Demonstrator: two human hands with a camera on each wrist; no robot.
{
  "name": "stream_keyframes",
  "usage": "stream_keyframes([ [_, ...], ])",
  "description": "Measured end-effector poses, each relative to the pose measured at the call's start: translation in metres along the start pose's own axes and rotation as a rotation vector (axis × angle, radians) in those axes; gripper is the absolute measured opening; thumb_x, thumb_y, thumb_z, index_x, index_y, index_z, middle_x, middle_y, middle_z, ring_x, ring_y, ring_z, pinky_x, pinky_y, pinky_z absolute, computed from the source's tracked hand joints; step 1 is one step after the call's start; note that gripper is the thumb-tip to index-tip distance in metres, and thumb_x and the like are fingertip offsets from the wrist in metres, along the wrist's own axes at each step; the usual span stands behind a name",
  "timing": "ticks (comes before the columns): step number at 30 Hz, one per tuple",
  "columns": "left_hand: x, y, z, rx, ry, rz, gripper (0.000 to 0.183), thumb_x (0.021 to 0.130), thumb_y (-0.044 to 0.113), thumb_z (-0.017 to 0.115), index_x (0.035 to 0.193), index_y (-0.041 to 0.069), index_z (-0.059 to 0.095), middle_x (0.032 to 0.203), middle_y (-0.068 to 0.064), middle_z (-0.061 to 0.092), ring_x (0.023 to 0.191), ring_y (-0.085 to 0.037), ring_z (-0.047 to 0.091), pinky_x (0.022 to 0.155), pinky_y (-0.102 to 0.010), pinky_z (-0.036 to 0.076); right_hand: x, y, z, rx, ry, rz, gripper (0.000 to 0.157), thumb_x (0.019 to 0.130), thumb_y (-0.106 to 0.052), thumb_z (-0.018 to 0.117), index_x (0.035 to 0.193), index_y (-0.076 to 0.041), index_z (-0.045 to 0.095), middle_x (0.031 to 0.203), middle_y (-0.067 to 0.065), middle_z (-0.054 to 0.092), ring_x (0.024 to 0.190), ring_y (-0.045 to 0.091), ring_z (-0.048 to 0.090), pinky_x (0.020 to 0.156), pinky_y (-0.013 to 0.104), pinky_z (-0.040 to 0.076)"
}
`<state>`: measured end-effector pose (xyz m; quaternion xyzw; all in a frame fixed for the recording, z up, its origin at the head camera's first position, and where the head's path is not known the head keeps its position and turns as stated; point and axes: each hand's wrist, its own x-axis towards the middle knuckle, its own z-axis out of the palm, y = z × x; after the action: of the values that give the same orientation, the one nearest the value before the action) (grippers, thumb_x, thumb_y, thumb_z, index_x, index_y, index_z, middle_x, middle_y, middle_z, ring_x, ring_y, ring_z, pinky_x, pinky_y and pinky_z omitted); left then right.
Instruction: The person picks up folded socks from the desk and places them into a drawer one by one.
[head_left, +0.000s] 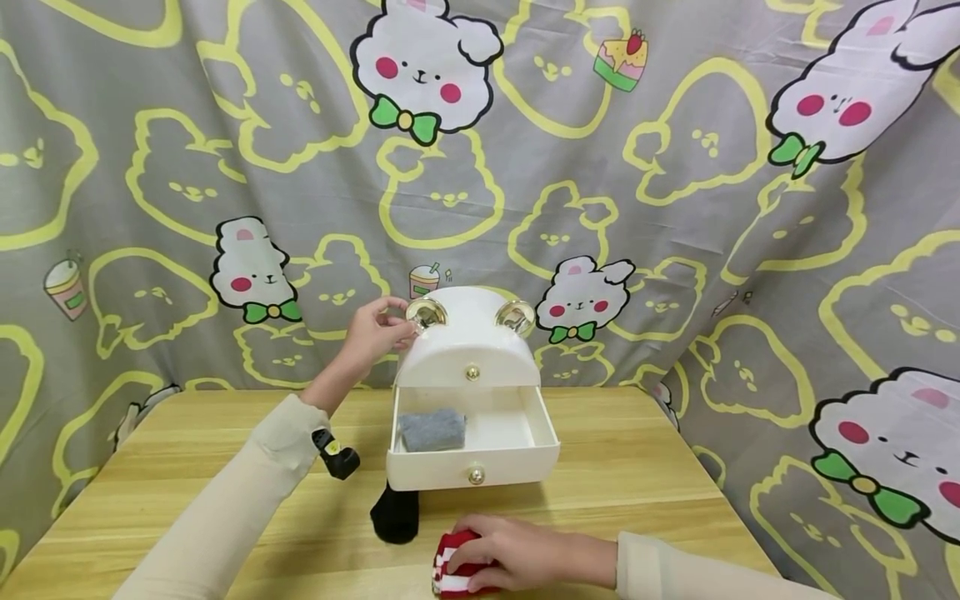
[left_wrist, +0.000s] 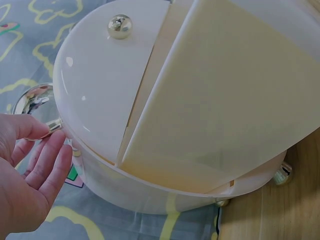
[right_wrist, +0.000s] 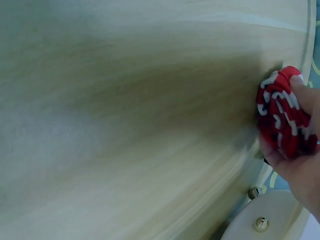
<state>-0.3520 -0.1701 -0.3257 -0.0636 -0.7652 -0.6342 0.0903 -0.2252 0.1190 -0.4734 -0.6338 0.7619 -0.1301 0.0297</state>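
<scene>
A white drawer box (head_left: 468,325) with gold ears stands on the table, its lower drawer (head_left: 474,471) pulled out and its upper drawer closed. My left hand (head_left: 378,329) is at the box's left side, where thumb and fingers pinch the edge of the gold ear (left_wrist: 37,102). A rolled grey fabric bundle (head_left: 433,429) lies in the left part of the lower drawer. Near the table's front edge my right hand (head_left: 517,552) grips a rolled red-and-white striped sock (right_wrist: 285,112), its coiled end showing in the right wrist view.
A black sock (head_left: 395,514) lies on the wooden table (head_left: 622,467), just in front of the drawer's left corner. Behind the table hangs a grey patterned curtain (head_left: 465,200). A black wrist camera (head_left: 336,454) is strapped to my left wrist.
</scene>
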Motion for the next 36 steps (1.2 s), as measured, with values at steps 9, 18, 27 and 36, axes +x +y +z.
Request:
stream_keyframes([
  [9,0.001,-0.001,0.0,-0.004,-0.002,0.003,0.03,0.094,0.006,0.068,0.122,0.001,0.059,0.081,0.0,0.069,0.074,-0.008,0.072,0.081,-0.041,0.064,0.003,-0.004,-0.008,-0.008,0.064,-0.068,0.021,0.103,-0.024,0.062,0.122,-0.021,0.07,0.132,0.005,0.06,0.118,0.009,0.061,0.106,0.012,0.045],
  [18,0.001,-0.002,0.0,0.001,-0.009,0.002,0.029,0.094,0.006,0.069,0.122,0.001,0.059,0.083,-0.001,0.071,0.076,-0.008,0.073,0.083,-0.045,0.063,0.009,-0.018,-0.043,0.102,0.063,-0.041,0.021,0.103,-0.024,0.062,0.121,-0.021,0.071,0.132,0.004,0.059,0.117,0.007,0.06,0.102,0.009,0.044],
  [27,0.002,-0.002,-0.001,0.011,-0.007,0.0,0.029,0.095,0.006,0.068,0.122,0.002,0.059,0.082,0.0,0.069,0.076,-0.008,0.073,0.081,-0.041,0.064,0.014,-0.026,-0.096,0.238,0.085,-0.003,0.02,0.101,-0.025,0.065,0.12,-0.021,0.071,0.136,0.001,0.058,0.121,0.008,0.056,0.101,0.015,0.048],
  [36,0.002,-0.001,0.0,0.008,-0.01,-0.002,0.029,0.094,0.004,0.068,0.121,0.001,0.06,0.079,0.003,0.068,0.073,-0.008,0.073,0.082,-0.044,0.064,0.017,-0.018,-0.145,0.192,0.272,-0.037,0.021,0.095,-0.015,0.072,0.116,-0.018,0.073,0.131,0.007,0.063,0.116,0.016,0.061,0.096,0.025,0.057],
])
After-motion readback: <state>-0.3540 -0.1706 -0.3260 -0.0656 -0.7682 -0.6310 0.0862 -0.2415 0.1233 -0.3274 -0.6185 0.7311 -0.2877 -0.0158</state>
